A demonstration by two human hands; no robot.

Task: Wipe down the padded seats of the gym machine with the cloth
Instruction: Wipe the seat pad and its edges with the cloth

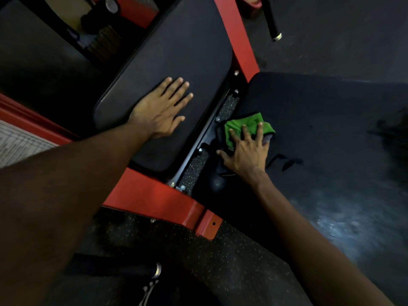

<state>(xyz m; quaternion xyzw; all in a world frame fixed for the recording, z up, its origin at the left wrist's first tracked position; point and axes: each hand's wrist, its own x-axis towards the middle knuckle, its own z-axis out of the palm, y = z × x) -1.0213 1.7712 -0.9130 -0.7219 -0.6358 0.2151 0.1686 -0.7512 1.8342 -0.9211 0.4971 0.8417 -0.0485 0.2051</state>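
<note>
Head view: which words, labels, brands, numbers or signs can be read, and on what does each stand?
No text can be read.
Pale sheet at the left edge: fine gridded marks, too blurred to read.
Green cloth, black pads, red frame: no lettering visible.

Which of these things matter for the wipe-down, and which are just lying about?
Job: green cloth under right hand; right pad; left pad with left hand flat on it.
Lying about: red frame; chrome-tipped black bar; speckled floor.

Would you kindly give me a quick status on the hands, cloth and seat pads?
Left hand flat on the left pad, empty. Right hand, fingers spread, pressing the green cloth onto the right pad, by the gap. No obstruction visible.
</note>
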